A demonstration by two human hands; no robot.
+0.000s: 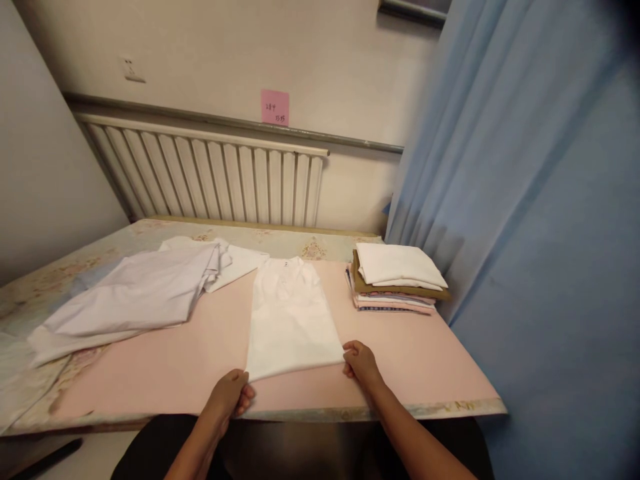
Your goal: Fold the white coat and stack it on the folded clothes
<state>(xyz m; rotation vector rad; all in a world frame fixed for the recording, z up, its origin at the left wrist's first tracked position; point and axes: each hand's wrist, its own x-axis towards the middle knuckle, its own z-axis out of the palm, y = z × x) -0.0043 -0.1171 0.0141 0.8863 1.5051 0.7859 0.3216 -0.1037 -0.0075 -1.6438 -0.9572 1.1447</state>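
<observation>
view: head camera only, looking forward and down.
shirt: a white shirt [295, 327] lies flat on a pink sheet [420, 360], directly beyond both hands and spanning the gap between them.
long axis: it runs away from the grip, bottom edge at the fingers, collar at the far end.
left hand: the left hand [231, 393] appears to pinch the near left corner of the shirt, fingers curled in.
right hand: the right hand [361, 363] appears to pinch the near right corner, fingertips bent over the edge.
nearer hand: both are at the cloth; the left sits a little closer to the table's front edge, so the bottom edge slants slightly away toward the right hand.
loose clothes: a rumpled heap of pale clothes [140, 293] lies beyond and left of the left hand, well apart from it; its far end comes close to the shirt's collar.
stack: a folded stack [400, 293], white on top with brown below, stands beyond and right of the right hand, apart from the shirt.
collar mark: a small dark mark [286, 264] at the far end looks like a "2".
wall note: a pink note [275, 108], far beyond the grip, carries handwriting, perhaps "284" over "3535"; blurred.
brands: none can be read.
</observation>
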